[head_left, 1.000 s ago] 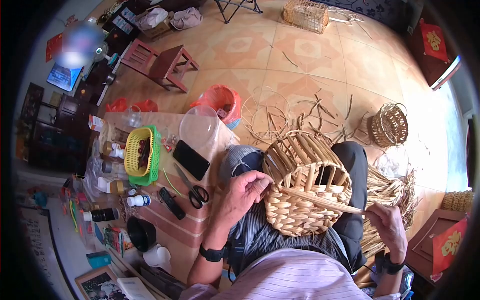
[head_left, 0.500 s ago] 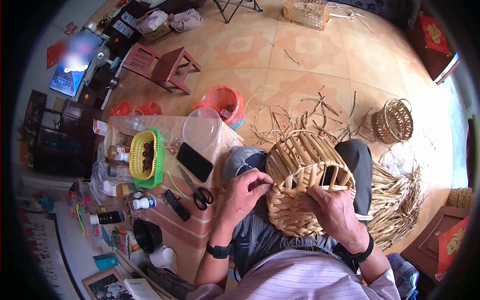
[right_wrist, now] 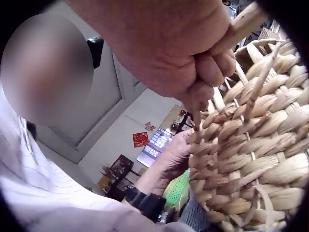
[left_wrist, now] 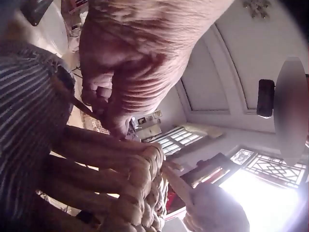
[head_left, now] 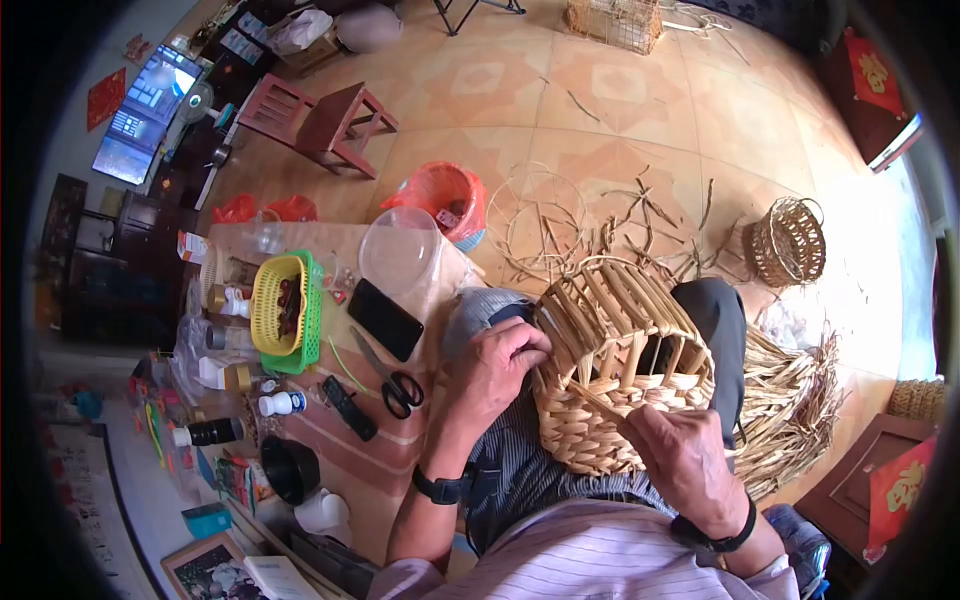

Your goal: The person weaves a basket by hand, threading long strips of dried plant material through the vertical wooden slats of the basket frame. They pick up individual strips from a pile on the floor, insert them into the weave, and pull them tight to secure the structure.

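Note:
A half-woven basket (head_left: 590, 430) of pale plant fibre lies on the person's lap, its thick braided band towards the body and bare stakes (head_left: 610, 295) beyond. At its left edge the left hand (head_left: 488, 372) pinches the basket's side between thumb and curled fingers. Over the basket's front right, the right hand (head_left: 685, 460) grips a flat fibre strand (head_left: 600, 402) that runs taut from the weave. In the right wrist view the same strand (right_wrist: 196, 113) enters the fist, and a thicker length (right_wrist: 244, 28) sticks out its other side.
A low table at left bears scissors (head_left: 400, 393), a phone (head_left: 385, 318), a remote (head_left: 348, 408) and a yellow basket (head_left: 262, 310) in a green one. Loose fibre (head_left: 790, 400) lies right of the legs. A small finished basket (head_left: 790, 243) stands on the floor among scattered scraps.
The right hand has come in from far right, where it held the strand stretched out, to the basket's front, then drawn slightly down and right. The left hand has stayed at the left edge.

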`<state>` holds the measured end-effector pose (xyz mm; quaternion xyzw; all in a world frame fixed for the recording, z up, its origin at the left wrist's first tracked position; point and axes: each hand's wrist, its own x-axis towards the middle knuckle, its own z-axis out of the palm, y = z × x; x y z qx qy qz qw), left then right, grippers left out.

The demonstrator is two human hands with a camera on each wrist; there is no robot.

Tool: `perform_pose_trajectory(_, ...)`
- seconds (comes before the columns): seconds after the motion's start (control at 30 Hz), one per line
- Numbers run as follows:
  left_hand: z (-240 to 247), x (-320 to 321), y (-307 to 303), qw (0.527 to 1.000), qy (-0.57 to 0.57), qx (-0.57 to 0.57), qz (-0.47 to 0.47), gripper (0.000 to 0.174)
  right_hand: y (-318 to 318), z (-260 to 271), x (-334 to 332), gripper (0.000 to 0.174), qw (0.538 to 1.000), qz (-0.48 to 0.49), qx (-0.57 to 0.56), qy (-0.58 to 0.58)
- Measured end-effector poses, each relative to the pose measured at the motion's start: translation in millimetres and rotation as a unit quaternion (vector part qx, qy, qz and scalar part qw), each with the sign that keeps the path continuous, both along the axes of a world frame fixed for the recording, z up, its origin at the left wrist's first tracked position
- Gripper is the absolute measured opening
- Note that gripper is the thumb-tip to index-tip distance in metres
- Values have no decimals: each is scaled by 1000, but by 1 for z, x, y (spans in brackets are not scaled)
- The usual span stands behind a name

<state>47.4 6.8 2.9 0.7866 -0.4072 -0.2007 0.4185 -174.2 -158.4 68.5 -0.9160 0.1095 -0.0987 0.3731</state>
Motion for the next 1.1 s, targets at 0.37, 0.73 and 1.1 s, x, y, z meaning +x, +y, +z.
perform_pose_trajectory(0.37, 2, -34, 1, 985, 23, -61, 162, 17, 3, -14, -8, 17, 999, 24, -14, 20)
perform_pose_trajectory(0.73, 8, -62, 24, 978, 174, -25, 115, 29, 6, -19, -18, 16, 999, 36, -29, -6)
perform_pose_trajectory(1.1, 24, -55, 21, 944, 318, -7, 85, 55, 10, -24, -11, 28, 986, 160, -50, 2)
